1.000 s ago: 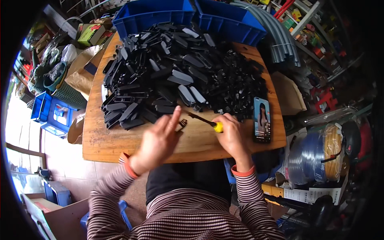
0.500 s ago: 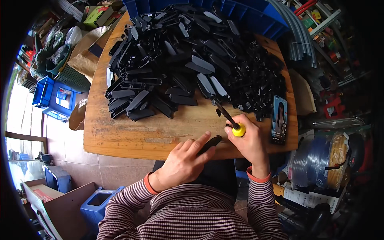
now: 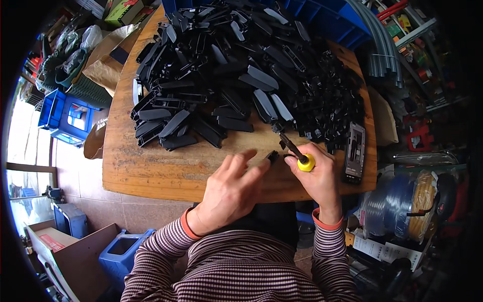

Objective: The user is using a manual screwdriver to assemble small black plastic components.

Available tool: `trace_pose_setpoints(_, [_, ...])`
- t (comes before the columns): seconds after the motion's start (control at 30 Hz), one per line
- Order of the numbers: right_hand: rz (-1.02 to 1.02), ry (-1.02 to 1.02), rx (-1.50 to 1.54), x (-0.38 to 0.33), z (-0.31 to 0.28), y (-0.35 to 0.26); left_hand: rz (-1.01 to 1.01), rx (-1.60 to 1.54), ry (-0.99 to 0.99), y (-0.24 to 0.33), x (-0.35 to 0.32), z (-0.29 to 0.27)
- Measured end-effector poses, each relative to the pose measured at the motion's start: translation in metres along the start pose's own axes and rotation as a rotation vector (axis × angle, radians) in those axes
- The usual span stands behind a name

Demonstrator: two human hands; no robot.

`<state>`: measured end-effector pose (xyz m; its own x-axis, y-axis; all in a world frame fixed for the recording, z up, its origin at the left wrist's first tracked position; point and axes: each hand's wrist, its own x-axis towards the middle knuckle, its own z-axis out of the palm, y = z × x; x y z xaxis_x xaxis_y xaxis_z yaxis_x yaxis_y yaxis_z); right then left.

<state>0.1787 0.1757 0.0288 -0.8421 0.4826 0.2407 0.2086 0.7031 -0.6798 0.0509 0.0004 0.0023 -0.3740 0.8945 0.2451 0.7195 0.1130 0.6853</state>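
My left hand (image 3: 232, 187) is curled over a dark plastic piece (image 3: 272, 156), whose end sticks out past the fingertips; the rest lies hidden beneath the hand. Wrapped in my right hand (image 3: 322, 173) is a tool with a yellow end (image 3: 306, 162) and a dark shaft, slanting up and left; its exact kind is unclear. A small black bit shows by my right thumb. Beyond both hands, long black plastic pieces (image 3: 173, 123) make a large heap on the wooden table (image 3: 146, 173). Smaller black parts (image 3: 322, 110) are piled to its right.
A phone (image 3: 355, 151) with a lit screen lies at the table's right edge. Behind the heap stands a blue crate (image 3: 342, 25). Grey tubes (image 3: 385, 55) and coiled hose (image 3: 422, 206) crowd the right; a blue bin (image 3: 122, 254) stands on the floor at left.
My left hand has drawn slightly back and its fingers have bent more over the black piece, which shows less. The right hand keeps the tool. The picture on the phone has changed.
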Motion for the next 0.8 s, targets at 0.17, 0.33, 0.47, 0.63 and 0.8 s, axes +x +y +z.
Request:
trace_pose_setpoints(0.17, [-0.063,-0.02,0.009,0.004,0.008,0.002,0.289,0.038,-0.001,-0.002,-0.007,0.019])
trace_pose_setpoints(0.33, [-0.111,-0.039,-0.032,0.009,0.016,0.003,0.281,0.037,0.041,-0.003,-0.01,0.03])
trace_pose_setpoints(0.47, [-0.145,-0.024,-0.116,0.006,0.014,-0.002,0.287,0.048,0.051,0.001,-0.01,0.034])
trace_pose_setpoints(0.63, [-0.139,-0.062,-0.173,0.008,0.015,-0.003,0.292,0.068,0.093,0.003,-0.01,0.039])
trace_pose_setpoints(0.8, [-0.234,-0.128,-0.23,0.012,0.008,-0.004,0.294,0.108,0.089,0.004,-0.012,0.04])
